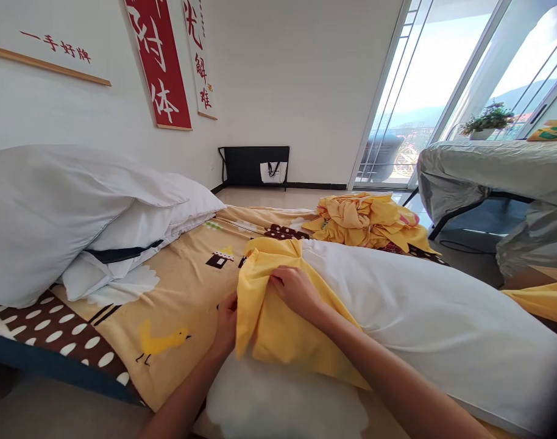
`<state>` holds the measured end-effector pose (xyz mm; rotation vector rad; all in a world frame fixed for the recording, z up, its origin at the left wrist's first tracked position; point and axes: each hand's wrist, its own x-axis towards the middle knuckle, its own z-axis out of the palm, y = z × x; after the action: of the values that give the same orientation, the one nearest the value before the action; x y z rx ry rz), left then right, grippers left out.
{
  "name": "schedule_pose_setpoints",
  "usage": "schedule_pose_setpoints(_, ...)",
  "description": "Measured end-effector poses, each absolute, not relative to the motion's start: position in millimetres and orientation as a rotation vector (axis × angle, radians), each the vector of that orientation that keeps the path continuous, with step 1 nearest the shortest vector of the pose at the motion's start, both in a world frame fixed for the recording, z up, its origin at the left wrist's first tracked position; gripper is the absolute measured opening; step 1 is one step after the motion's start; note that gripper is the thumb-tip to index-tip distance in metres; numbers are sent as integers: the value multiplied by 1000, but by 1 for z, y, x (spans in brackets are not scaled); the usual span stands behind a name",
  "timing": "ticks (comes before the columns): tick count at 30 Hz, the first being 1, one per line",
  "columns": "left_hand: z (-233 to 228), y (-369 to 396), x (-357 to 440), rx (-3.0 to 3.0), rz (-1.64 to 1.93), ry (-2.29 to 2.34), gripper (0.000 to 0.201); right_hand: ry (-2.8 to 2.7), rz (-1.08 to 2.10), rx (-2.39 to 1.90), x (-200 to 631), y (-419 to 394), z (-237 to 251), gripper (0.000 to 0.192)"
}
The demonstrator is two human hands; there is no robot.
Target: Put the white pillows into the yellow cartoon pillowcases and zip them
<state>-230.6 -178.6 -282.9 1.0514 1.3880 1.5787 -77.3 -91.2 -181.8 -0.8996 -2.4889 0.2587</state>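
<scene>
A yellow pillowcase [278, 329] covers the near left end of a long white pillow [411, 292] lying on the bed. My right hand [294, 291] pinches the pillowcase cloth from above, fingers closed on a fold. At the pillowcase's left edge, my left hand [227, 324] is closed on the hem, its fingertips partly hidden behind the cloth. The pillow's bare white part stretches away to the right, beyond my right forearm. Beneath them is a tan bed sheet [182, 274] printed with a chick and clouds.
White pillows [59, 213] are piled at the left. A crumpled heap of yellow bedding [361, 219] lies at the bed's far side. To the right stands a plastic-covered table [489, 161] with a potted plant [487, 122]. A black panel [244, 164] leans by the far wall.
</scene>
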Motion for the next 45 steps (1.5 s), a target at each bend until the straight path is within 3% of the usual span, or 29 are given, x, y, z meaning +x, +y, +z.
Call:
schedule_pose_setpoints(9,-283,-181,-233,837,1699,1057,48,-2439,-55,-847,-96,-80,-174,25)
schedule_pose_setpoints(13,-272,-175,-232,700,1722,1025,45,-2368,-171,-858,-87,-88,-183,14)
schedule_pose_setpoints(19,-253,-175,-237,824,1648,1046,38,-2398,-375,-622,-61,-131,-212,25)
schedule_pose_setpoints(25,-243,-166,-236,989,1502,1051,30,-2370,-78,-786,-78,-133,-229,9)
schedule_pose_setpoints(29,-242,-167,-242,861,1494,990,28,-2246,331,-900,-88,-123,-228,14)
schedule_pose_setpoints(35,-245,-166,-249,622,1545,951,34,-2270,658,-846,-73,-118,-219,14)
schedule_pose_setpoints(41,-248,-152,-230,547,1658,1013,12,-2393,581,-710,-71,-121,-214,14)
schedule_pose_setpoints(45,-248,-155,-229,522,1692,1030,17,-2410,571,-642,-69,-117,-200,16)
